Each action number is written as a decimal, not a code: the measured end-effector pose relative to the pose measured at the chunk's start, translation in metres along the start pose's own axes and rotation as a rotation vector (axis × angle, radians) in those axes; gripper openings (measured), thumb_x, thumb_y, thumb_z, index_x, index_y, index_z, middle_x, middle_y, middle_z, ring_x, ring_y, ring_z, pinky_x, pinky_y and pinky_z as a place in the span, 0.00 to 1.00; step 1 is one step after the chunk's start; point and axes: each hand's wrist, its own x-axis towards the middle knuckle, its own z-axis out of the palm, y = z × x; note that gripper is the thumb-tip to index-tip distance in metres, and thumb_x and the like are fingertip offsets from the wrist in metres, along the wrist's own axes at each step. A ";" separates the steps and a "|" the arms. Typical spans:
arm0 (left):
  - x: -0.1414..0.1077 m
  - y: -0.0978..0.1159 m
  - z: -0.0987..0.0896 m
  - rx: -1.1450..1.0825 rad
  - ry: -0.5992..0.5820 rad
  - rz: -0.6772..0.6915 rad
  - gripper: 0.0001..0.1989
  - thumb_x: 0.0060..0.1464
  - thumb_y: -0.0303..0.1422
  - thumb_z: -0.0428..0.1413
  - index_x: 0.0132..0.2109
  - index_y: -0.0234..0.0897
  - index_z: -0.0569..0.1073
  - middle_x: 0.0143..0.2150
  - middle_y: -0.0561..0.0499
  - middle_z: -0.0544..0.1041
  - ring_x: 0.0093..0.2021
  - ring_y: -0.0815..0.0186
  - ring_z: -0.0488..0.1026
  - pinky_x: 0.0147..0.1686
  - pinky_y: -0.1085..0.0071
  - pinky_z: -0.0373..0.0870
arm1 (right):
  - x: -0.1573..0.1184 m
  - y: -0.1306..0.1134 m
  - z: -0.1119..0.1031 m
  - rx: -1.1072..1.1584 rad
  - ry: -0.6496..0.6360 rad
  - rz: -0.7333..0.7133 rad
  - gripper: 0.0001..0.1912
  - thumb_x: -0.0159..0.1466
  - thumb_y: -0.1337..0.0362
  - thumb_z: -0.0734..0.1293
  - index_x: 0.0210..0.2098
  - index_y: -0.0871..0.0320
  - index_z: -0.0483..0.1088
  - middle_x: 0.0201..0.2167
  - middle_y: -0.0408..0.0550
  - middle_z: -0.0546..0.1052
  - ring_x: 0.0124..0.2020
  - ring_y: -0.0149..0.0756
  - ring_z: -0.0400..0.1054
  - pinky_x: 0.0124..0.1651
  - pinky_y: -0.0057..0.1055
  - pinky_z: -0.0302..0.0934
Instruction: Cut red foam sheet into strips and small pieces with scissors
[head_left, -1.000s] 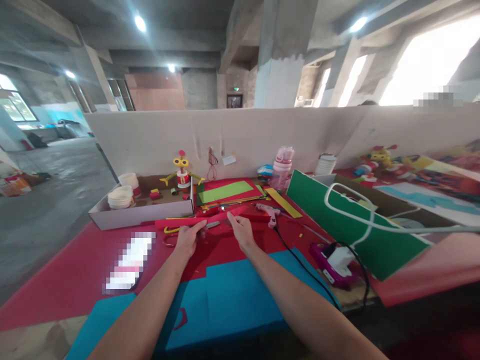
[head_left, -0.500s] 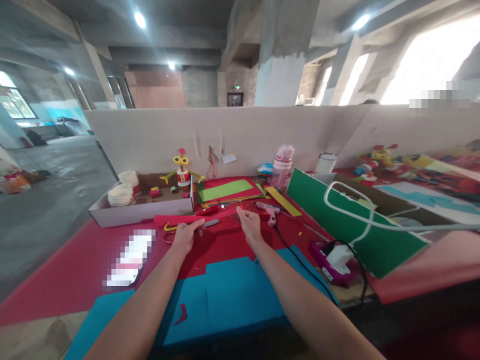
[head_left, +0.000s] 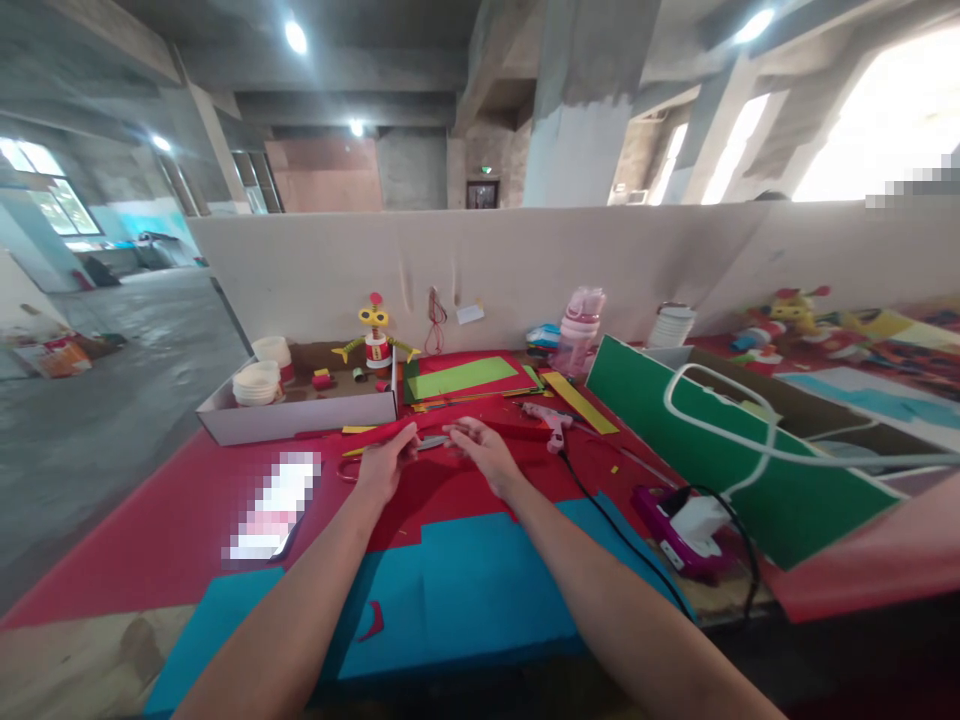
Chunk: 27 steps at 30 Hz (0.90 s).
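Observation:
My left hand (head_left: 382, 468) is closed, its thumb and fingers pinching a red paper strip (head_left: 384, 433) that runs sideways above the table. Scissors (head_left: 431, 442) with a yellow and a red handle loop lie beside and partly behind that hand, their blades toward the right. To the right, my right hand (head_left: 486, 458) has its fingers loosely apart and slightly blurred, close to the strip and the blade tips. I see nothing gripped in it. Blue paper sheets (head_left: 480, 580) lie under my forearms, with a small curved red paper scrap (head_left: 372, 621) on them.
A pink glue gun (head_left: 553, 425) with a black cord lies right of my hands, near a purple power strip (head_left: 686, 535). A phone (head_left: 274, 510) lies left. Behind stand a box (head_left: 300, 418) with cups, a toy figure (head_left: 377, 350) and coloured sheets (head_left: 465, 378). A green board (head_left: 720, 455) stands right.
My right hand has let go of the red strip's right part and shifted slightly left, its fingers loosening. My left hand has turned a little, still at the strip. The view has swung slightly left.

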 end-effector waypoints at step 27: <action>0.011 -0.006 -0.013 0.178 -0.001 0.093 0.21 0.46 0.49 0.60 0.24 0.33 0.73 0.18 0.51 0.71 0.19 0.71 0.66 0.20 0.74 0.62 | 0.006 0.004 -0.008 0.161 0.176 0.070 0.20 0.50 0.48 0.73 0.27 0.61 0.74 0.26 0.49 0.79 0.26 0.36 0.73 0.37 0.34 0.69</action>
